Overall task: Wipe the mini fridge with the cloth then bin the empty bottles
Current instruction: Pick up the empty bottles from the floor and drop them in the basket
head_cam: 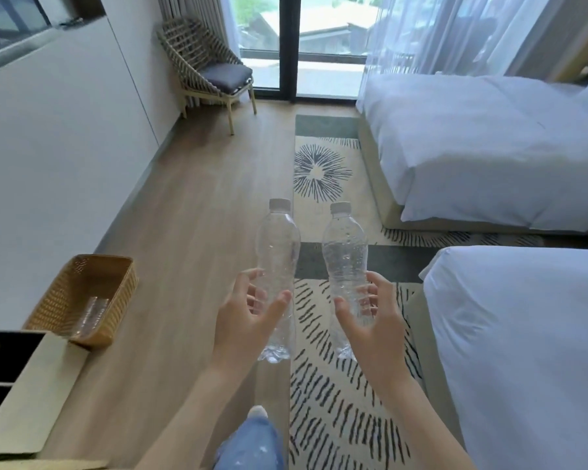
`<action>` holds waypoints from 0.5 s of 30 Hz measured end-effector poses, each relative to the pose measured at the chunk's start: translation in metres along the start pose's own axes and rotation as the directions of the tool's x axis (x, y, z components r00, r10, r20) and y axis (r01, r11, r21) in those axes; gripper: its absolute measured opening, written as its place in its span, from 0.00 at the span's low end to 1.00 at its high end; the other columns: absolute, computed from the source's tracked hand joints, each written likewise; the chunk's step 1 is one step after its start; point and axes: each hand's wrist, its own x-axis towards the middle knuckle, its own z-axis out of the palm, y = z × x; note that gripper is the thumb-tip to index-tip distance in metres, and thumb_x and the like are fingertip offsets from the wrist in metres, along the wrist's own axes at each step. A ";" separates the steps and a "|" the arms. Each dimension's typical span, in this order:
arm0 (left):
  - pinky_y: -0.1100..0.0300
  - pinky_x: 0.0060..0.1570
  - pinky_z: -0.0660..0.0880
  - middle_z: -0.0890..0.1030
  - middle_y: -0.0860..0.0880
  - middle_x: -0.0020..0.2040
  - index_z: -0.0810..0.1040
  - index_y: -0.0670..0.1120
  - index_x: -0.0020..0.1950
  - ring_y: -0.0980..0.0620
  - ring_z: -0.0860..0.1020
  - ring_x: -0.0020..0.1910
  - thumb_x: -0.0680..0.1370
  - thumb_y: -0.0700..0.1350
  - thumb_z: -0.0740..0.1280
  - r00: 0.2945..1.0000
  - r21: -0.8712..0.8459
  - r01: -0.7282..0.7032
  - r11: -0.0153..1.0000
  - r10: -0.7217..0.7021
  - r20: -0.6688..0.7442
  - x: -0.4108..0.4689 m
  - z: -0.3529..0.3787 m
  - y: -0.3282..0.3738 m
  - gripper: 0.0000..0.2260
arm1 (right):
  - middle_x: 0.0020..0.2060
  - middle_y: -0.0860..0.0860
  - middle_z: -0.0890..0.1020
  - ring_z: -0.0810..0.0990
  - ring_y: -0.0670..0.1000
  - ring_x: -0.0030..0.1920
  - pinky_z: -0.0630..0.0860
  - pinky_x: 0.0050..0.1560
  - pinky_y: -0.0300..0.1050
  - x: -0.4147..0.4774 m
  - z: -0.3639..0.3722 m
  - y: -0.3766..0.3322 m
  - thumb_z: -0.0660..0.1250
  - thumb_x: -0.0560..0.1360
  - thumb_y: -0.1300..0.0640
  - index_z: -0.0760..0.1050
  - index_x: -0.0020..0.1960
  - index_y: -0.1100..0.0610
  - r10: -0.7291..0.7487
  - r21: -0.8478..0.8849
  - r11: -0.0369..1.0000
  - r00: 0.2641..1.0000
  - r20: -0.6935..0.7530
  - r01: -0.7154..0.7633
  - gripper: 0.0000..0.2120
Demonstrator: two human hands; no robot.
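Two clear empty plastic bottles with pale caps stand upright in front of me, one in each hand. My left hand (pixel 248 317) wraps loosely around the lower half of the left bottle (pixel 278 245). My right hand (pixel 370 317) holds the right bottle (pixel 345 245) the same way. A woven wicker basket (pixel 65 300) stands on the wooden floor at the lower left, by the wall, with what looks like clear plastic lying inside it. No cloth is in view. A black-fronted unit (pixel 0 361) at the lower left edge may be the mini fridge; I cannot tell.
Two white beds (pixel 489 147) fill the right side, with a patterned rug (pixel 323 171) beside them. A wicker chair (pixel 211 72) stands at the far wall near the glass door. A beige board (pixel 34 395) leans at the lower left. My jeans-clad knee (pixel 252 442) shows below.
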 end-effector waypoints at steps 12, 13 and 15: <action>0.68 0.40 0.74 0.78 0.54 0.45 0.72 0.59 0.60 0.59 0.78 0.43 0.66 0.70 0.67 0.999 -0.059 -0.036 0.998 0.036 -0.009 0.301 0.010 -0.026 0.27 | 0.49 0.45 0.78 0.78 0.43 0.49 0.71 0.47 0.25 0.267 0.151 0.007 0.71 0.71 0.40 0.69 0.68 0.52 -0.040 0.043 0.998 0.999 -0.031 0.041 0.30; 0.69 0.40 0.74 0.78 0.54 0.45 0.72 0.60 0.60 0.60 0.78 0.42 0.65 0.70 0.65 0.999 -0.059 -0.040 0.997 0.039 -0.020 0.327 0.006 -0.025 0.27 | 0.50 0.46 0.78 0.78 0.44 0.49 0.72 0.47 0.26 0.289 0.163 0.003 0.69 0.70 0.38 0.69 0.68 0.52 -0.049 0.049 0.998 0.998 -0.026 0.050 0.31; 0.70 0.40 0.74 0.77 0.55 0.44 0.71 0.60 0.60 0.62 0.77 0.43 0.64 0.71 0.65 0.998 -0.054 -0.043 0.998 0.041 -0.045 0.370 -0.001 -0.022 0.28 | 0.50 0.46 0.79 0.79 0.45 0.48 0.73 0.46 0.29 0.327 0.187 -0.002 0.69 0.70 0.37 0.69 0.68 0.51 -0.060 0.052 0.997 0.998 -0.004 0.060 0.32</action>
